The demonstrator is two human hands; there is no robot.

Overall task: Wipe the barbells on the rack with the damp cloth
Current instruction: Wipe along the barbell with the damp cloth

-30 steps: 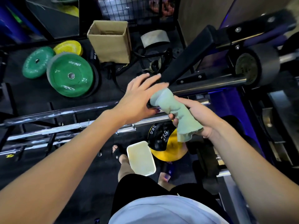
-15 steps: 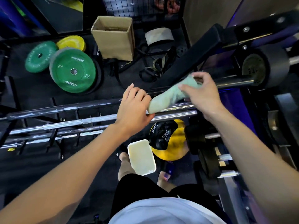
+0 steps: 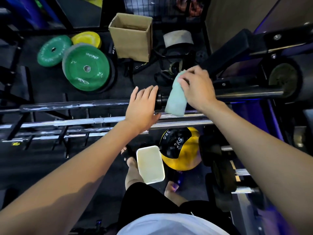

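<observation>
Below me the floor is crowded. Two green weight plates point(image 3: 87, 68) lean together at the far left with a yellow plate point(image 3: 87, 40) behind them, and an open cardboard box point(image 3: 132, 35) stands just right of those. A tangle of dark straps point(image 3: 166, 72) lies on the floor beyond the bars. Near my feet sits a pale rectangular tub point(image 3: 149, 164), and touching its right side is a black and yellow medicine ball point(image 3: 182, 150) marked 2KG. To the right of the ball, black dumbbells point(image 3: 220, 167) stick out from a lower rack.

The rack point(image 3: 25, 119) carries several barbells lying side by side, running left to right across my view. The farthest is a dark barbell point(image 3: 76, 105); nearer ones are chrome barbells point(image 3: 84, 121). A padded black arm point(image 3: 228, 53) of a machine slants overhead at the right, close above my right hand.

My left hand point(image 3: 142, 107) lies palm down over the dark barbell near its collar, fingers straight and relaxed, not curled round it. My right hand point(image 3: 197, 87) grips the top of the pale green cloth point(image 3: 177, 99), fingers bent over it, pressing it on the dark barbell's thick sleeve. The cloth hangs down toward the chrome bars.
</observation>
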